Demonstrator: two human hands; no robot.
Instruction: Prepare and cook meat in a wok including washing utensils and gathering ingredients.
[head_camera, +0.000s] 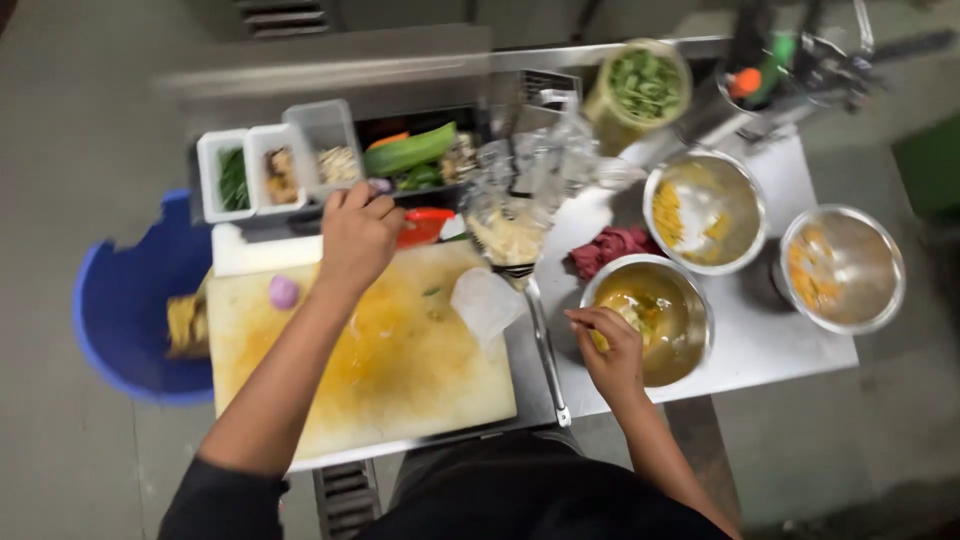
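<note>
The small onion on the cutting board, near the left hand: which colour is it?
The small onion is purple-pink, seen clearly in the head view, on the yellow-stained cutting board.

A crumpled clear plastic bag (520, 190) stands at the back edge of the stained yellowish cutting board (380, 350), holding pale shredded food low inside; its upper part is blurred. Just in front of it a small translucent plastic wrapper (485, 302) lies flat on the board. No labels, signs or screens can be made out.
</note>
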